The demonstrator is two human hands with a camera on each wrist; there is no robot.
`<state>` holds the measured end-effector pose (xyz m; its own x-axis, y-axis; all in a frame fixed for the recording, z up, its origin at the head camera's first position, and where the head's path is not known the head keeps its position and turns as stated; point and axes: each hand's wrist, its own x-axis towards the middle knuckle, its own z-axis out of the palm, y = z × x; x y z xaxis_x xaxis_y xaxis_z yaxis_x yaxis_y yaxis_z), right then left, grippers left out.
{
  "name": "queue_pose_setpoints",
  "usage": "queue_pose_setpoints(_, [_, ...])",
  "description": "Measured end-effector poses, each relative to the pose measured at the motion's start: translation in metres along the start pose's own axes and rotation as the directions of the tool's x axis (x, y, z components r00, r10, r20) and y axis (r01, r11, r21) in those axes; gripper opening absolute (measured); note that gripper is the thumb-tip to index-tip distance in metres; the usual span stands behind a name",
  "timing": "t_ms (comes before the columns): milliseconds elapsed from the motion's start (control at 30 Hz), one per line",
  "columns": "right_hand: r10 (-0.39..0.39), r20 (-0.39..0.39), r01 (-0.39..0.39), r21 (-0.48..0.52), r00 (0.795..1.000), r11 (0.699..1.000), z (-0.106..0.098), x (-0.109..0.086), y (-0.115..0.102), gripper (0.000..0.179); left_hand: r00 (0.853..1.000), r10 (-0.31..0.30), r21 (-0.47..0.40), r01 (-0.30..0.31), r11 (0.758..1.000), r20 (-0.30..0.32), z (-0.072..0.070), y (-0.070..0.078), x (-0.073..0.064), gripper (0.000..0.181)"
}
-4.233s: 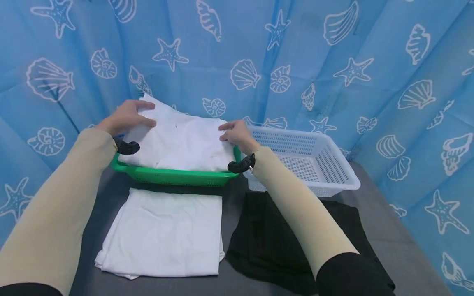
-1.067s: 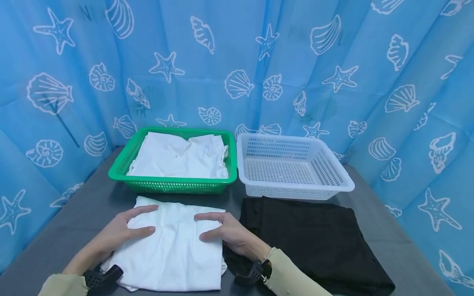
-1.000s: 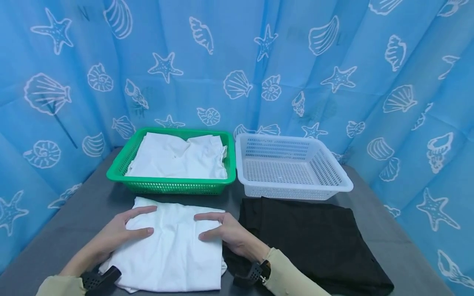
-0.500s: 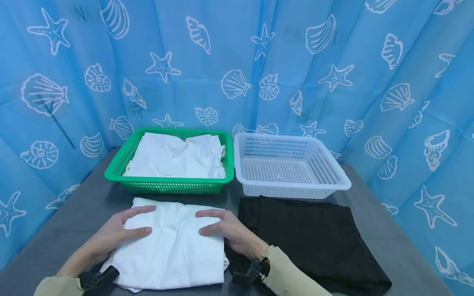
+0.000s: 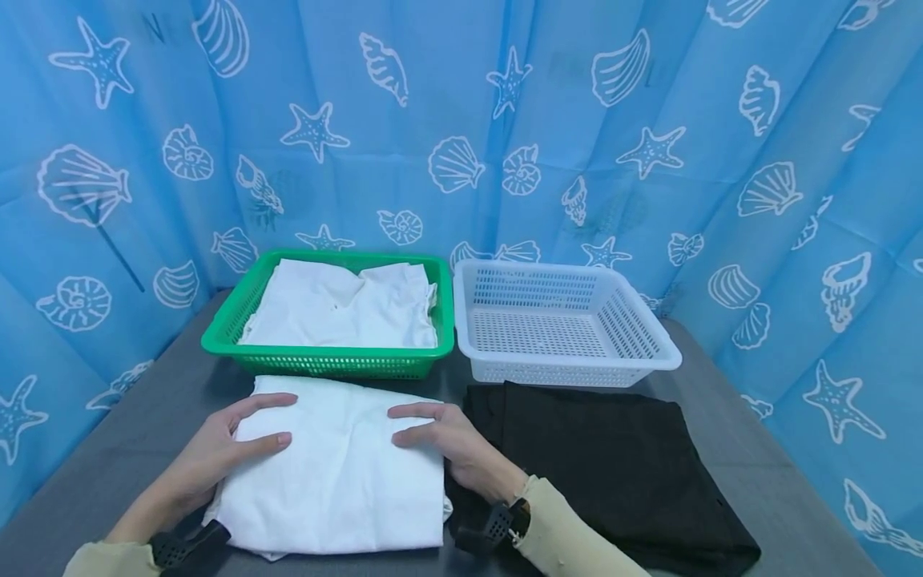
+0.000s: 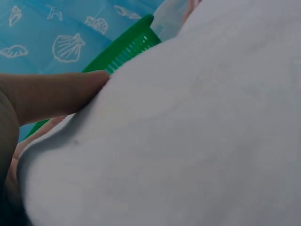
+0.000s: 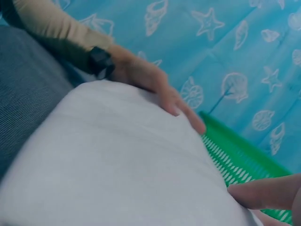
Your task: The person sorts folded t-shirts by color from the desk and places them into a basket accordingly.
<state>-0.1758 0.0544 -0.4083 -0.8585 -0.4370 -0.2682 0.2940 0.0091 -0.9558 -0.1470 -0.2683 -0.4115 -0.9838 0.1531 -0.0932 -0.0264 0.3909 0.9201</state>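
Note:
A folded white garment (image 5: pixel 339 473) lies between my hands at the front of the table, its far edge raised near the green basket. My left hand (image 5: pixel 216 453) grips its left side, thumb on top; in the left wrist view some fingers (image 6: pixel 44 127) show beneath the fabric. On the opposite side my right hand (image 5: pixel 461 445) pinches the garment, thumb and index finger on top, the other fingers hidden. In the green basket (image 5: pixel 324 361) rests another folded white garment (image 5: pixel 339 308).
Right of the green basket stands a white plastic basket (image 5: pixel 570 371) with no contents visible. A folded black garment (image 5: pixel 606 473) lies on the grey tabletop (image 5: pixel 771 481) beside my right forearm. A blue shell-print curtain (image 5: pixel 461 120) hangs behind.
Both hands have come from the white garment in the green basket to the one in front. Over the last half second this garment has risen slightly and shifted away from me.

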Motion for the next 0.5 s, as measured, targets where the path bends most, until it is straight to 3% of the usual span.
queue_pose_setpoints(300, [-0.042,-0.037,0.041,-0.038,0.998,0.998,-0.007,-0.009,-0.025,0.033,0.999,0.046,-0.130,-0.049,0.990,-0.027,0.002,0.004,-0.003,0.061])
queue_pose_setpoints(500, [-0.057,-0.037,0.055,-0.039,0.998,0.998,-0.008,-0.013,-0.032,0.033,0.995,0.083,-0.085,-0.087,0.993,-0.049,0.004,0.006,-0.006,0.059])
